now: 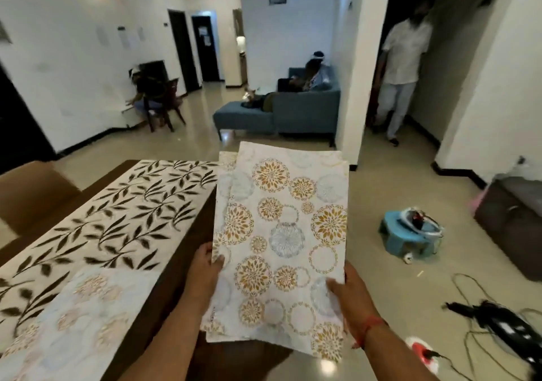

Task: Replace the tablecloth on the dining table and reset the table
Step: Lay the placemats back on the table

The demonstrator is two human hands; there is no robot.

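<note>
Both hands hold a stack of white placemats (pixel 281 234) printed with gold and grey round flowers, out past the table's right edge. My left hand (pixel 205 272) grips the stack's left edge, thumb on top. My right hand (pixel 349 295) grips its right edge, a red thread at the wrist. The dark wooden dining table (pixel 187 251) carries a white runner with dark leaf print (pixel 117 219) along its length. One more flowered placemat (pixel 79 322) lies flat on the table's near end, over the runner.
A brown chair (pixel 32 195) stands at the table's left. On the floor to the right are a blue stool (pixel 410 234), black cables and a dark device (pixel 498 325). A blue sofa (pixel 281 110) stands ahead. A person (pixel 401 66) walks in the right-hand corridor.
</note>
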